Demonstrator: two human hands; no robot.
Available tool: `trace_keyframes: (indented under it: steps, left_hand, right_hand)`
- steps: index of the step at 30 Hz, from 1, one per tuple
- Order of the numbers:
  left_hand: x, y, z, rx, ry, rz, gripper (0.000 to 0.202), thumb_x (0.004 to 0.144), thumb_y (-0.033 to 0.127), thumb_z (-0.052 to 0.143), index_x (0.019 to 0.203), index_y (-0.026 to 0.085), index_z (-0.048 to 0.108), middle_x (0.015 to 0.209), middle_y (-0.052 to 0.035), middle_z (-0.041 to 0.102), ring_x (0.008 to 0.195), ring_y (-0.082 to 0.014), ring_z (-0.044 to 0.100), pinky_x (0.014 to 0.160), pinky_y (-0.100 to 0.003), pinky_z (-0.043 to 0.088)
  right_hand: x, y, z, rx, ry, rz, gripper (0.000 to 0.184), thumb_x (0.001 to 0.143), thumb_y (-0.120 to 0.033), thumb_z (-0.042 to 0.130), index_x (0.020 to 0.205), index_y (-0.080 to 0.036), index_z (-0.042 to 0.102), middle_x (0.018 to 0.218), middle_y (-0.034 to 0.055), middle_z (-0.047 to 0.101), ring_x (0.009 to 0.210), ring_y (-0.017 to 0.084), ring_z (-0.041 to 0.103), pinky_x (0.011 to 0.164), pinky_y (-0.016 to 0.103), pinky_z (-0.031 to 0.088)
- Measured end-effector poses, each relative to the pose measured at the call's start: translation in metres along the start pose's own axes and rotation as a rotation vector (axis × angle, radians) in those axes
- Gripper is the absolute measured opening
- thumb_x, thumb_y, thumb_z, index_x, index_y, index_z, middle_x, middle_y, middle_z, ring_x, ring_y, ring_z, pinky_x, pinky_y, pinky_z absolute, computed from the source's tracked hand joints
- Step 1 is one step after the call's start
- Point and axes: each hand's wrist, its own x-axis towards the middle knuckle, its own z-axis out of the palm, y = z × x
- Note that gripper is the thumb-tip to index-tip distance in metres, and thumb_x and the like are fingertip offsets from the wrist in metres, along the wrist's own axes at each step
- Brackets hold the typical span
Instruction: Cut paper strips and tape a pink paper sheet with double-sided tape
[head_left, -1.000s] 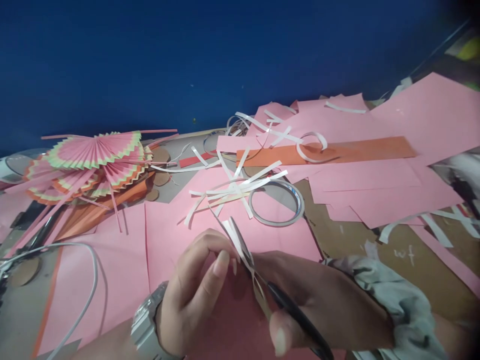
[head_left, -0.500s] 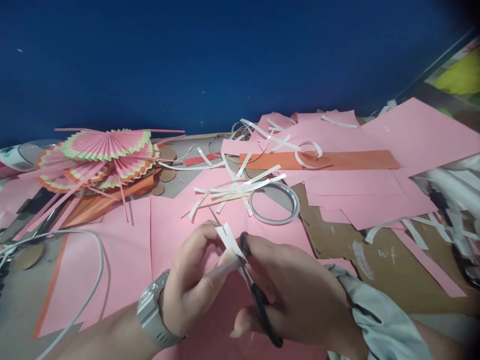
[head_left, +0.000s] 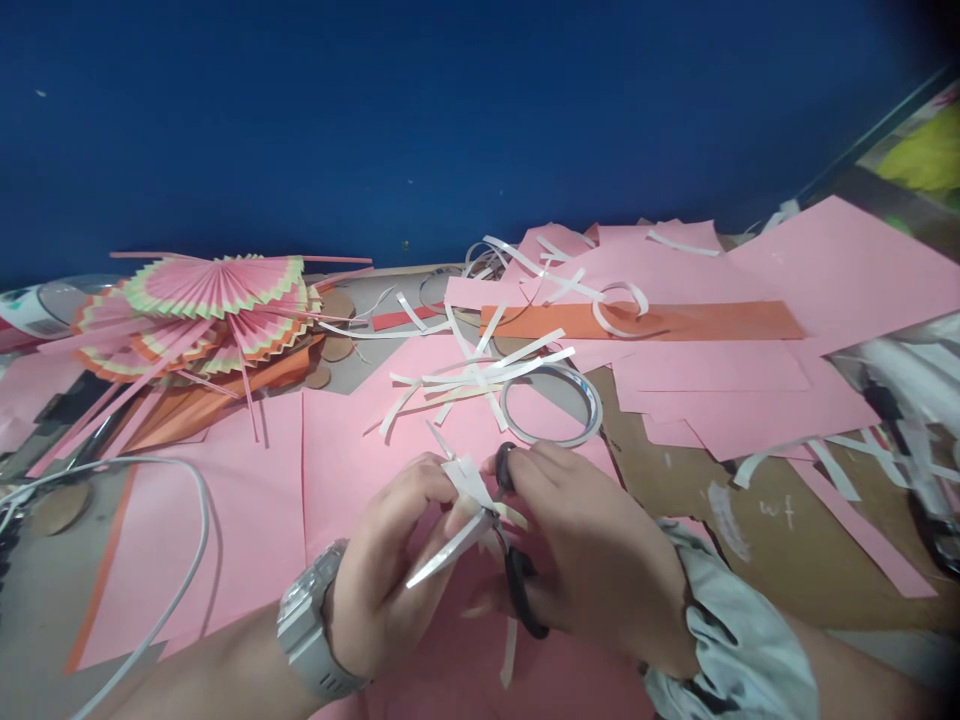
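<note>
Our right hand (head_left: pixel 592 555) is gripping the scissors (head_left: pixel 450 550), digits at the black loops; the blades are standing spread. Our left hand (head_left: pixel 394 580) is pinching a white strip (head_left: pixel 474 484) at the scissors' opening, presumably to steady it between the blades; we cannot tell exactly where its far end is lying. A pale tail (head_left: pixel 509 655) is hanging below the right hand; whether it belongs to the same strip, we cannot tell. Both hands are working close together, probably for control.

Just beyond, loose strips (head_left: pixel 480 373) are lying crossed over pink paper, beside a tape ring (head_left: pixel 595 410), likely placed within easy reach. The upper blade tip is pointing towards that cluster, so forward room is looking tight. Leftward, flat pink sheets (head_left: pixel 225 520) are giving more sweep, up to a white cable (head_left: pixel 204 510). Rightward, cardboard (head_left: pixel 679 495) is edging the paper. A pleated fan (head_left: pixel 217 285) is sitting at far left; a blue wall (head_left: pixel 450 120) is bounding the back.
</note>
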Motion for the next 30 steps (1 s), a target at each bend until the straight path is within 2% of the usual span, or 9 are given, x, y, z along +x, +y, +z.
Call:
trace_keyframes:
  steps: [5,9,11,19,30]
  left_hand:
    - [0.0001,-0.0025,-0.0009,0.093,-0.004,0.085,0.015,0.092,0.012,0.041,0.093,0.021,0.053,0.08,-0.0033,0.055,0.075,-0.0143,0.051,0.07,-0.026,0.041]
    - [-0.0002,-0.0054,-0.0021,0.136,-0.015,0.118,0.017,0.092,0.011,0.039,0.095,0.022,0.052,0.081,-0.0025,0.054,0.076,-0.0137,0.05,0.071,-0.026,0.041]
    - [0.0,-0.006,-0.0022,0.15,-0.005,0.116,0.016,0.093,0.012,0.039,0.094,0.022,0.052,0.08,-0.0024,0.054,0.075,-0.0142,0.051,0.069,-0.027,0.041]
    - [-0.0008,-0.0073,-0.0015,0.184,0.023,0.098,0.014,0.092,0.012,0.041,0.089,0.021,0.052,0.08,-0.0029,0.055,0.074,-0.0146,0.051,0.067,-0.027,0.04]
    - [0.0004,-0.0073,-0.001,0.111,0.009,0.075,0.016,0.093,0.014,0.04,0.091,0.021,0.054,0.077,-0.0026,0.054,0.071,-0.0139,0.051,0.067,-0.027,0.041]
  right_hand:
    - [-0.0003,0.0032,0.0014,-0.004,-0.025,-0.017,0.028,0.06,-0.031,0.066,0.078,-0.018,0.048,0.079,0.0045,0.057,0.072,0.021,0.047,0.067,0.033,0.034]
    - [0.0008,0.0036,0.0022,0.033,-0.068,-0.04,0.035,0.064,-0.044,0.065,0.073,-0.02,0.04,0.076,0.0039,0.055,0.068,0.019,0.045,0.066,0.033,0.032]
    - [0.0014,0.0038,0.0024,0.043,-0.074,-0.041,0.036,0.064,-0.044,0.064,0.071,-0.02,0.038,0.076,0.0041,0.055,0.067,0.019,0.044,0.066,0.032,0.032]
    - [0.0022,0.0037,0.0015,0.054,-0.106,-0.021,0.028,0.059,-0.027,0.064,0.072,-0.019,0.041,0.075,0.002,0.055,0.066,0.017,0.043,0.066,0.032,0.031]
    - [0.0007,0.0032,0.0021,0.038,-0.075,-0.006,0.026,0.058,-0.025,0.066,0.071,-0.019,0.044,0.073,0.0013,0.056,0.064,0.017,0.044,0.065,0.031,0.031]
